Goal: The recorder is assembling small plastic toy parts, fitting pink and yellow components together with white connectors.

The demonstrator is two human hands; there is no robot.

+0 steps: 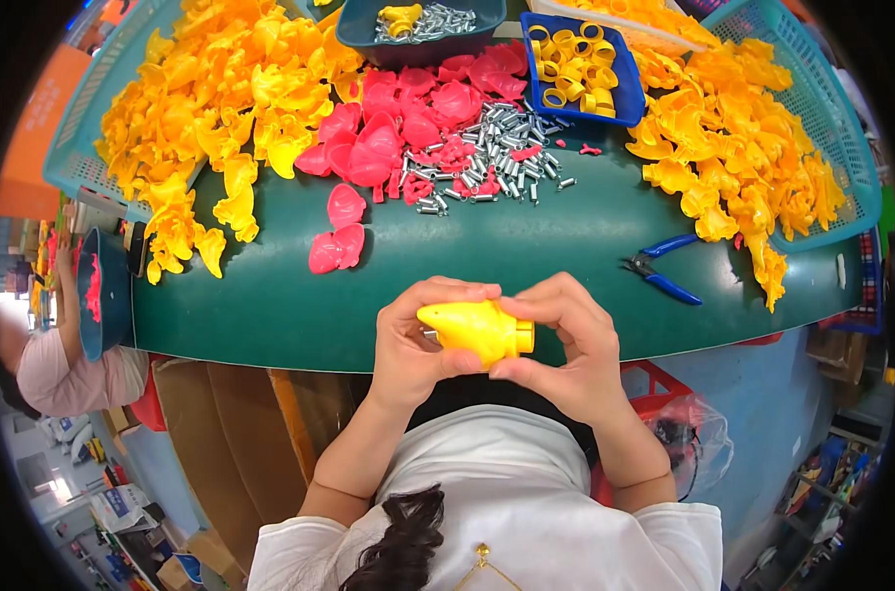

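Note:
Between my two hands, just off the table's near edge, is a rounded yellow plastic piece (472, 328) with a tapered left end and a collar-like right end. My left hand (420, 340) wraps round the tapered side, thumb below and fingers above. At the other end, my right hand (570, 345) pinches the collar between thumb and fingers. A bit of metal shows by my left fingers, too small to make out. Beyond my hands lie pink plastic shells (376, 148) and small metal springs (511, 148), mixed with little pink parts.
Yellow shell pieces spill from a left basket (73, 148) and a right basket (851, 187) onto the green table (467, 256). A blue tray (620, 113) holds yellow rings; a dark bin (418, 49) holds springs. Blue-handled nippers (669, 271) lie at right. Another person (73, 369) works at far left.

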